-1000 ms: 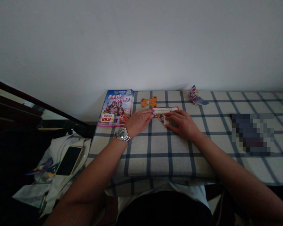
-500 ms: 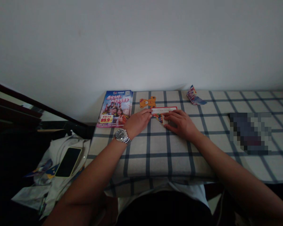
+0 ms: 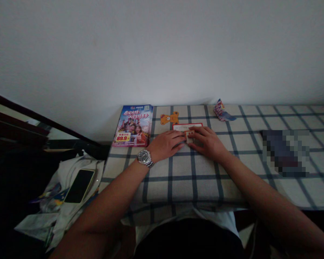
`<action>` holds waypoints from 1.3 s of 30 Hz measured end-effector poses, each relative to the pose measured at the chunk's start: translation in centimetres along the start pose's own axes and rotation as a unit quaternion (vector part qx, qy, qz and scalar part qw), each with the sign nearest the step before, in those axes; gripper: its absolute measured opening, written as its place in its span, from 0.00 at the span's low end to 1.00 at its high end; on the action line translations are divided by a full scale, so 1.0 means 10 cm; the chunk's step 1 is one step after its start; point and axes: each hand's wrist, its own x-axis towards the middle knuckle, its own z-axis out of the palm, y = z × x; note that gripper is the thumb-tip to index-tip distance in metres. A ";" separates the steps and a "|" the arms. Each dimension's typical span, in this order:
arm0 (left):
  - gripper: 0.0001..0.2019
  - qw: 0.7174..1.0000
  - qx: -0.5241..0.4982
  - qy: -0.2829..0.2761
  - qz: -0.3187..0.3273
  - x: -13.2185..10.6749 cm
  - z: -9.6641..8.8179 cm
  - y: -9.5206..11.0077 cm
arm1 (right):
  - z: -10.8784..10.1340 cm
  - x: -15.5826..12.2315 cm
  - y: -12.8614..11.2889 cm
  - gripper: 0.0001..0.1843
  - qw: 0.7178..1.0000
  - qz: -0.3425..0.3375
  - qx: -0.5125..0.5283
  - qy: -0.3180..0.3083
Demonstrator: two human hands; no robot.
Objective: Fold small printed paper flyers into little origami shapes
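A folded piece of paper [image 3: 187, 127] with a red border and white face lies on the checked cloth [image 3: 194, 169]. My left hand [image 3: 166, 144], with a metal watch on its wrist, lies flat with its fingertips pressing the paper's near left part. My right hand [image 3: 207, 141] presses the paper's near right part with fingers laid flat and close together. A small folded flap shows between the two hands. An orange bear-shaped cutout [image 3: 169, 118] lies just behind the paper.
A colourful leaflet [image 3: 133, 126] lies at the cloth's left edge. A crumpled wrapper [image 3: 221, 110] sits by the wall. A blurred patch [image 3: 284, 153] lies to the right. A phone [image 3: 79, 186] rests on clutter at the lower left.
My left hand slid right over the paper toward my right hand, covering the coloured triangle. The paper now lies flatter, with less of it showing.
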 end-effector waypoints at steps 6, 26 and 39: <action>0.19 1.000 0.020 -0.023 -0.004 -0.01 -0.01 0.04 | 0.01 -0.03 0.02 0.16 1.000 0.003 0.026 0.015; 0.22 0.997 0.063 -0.045 0.010 0.03 0.02 0.13 | -0.06 -0.01 -0.08 0.02 0.998 0.051 0.008 0.043; 0.21 0.997 0.052 -0.048 0.017 0.03 0.03 0.10 | -0.19 0.08 0.19 0.04 0.985 0.158 -0.039 0.050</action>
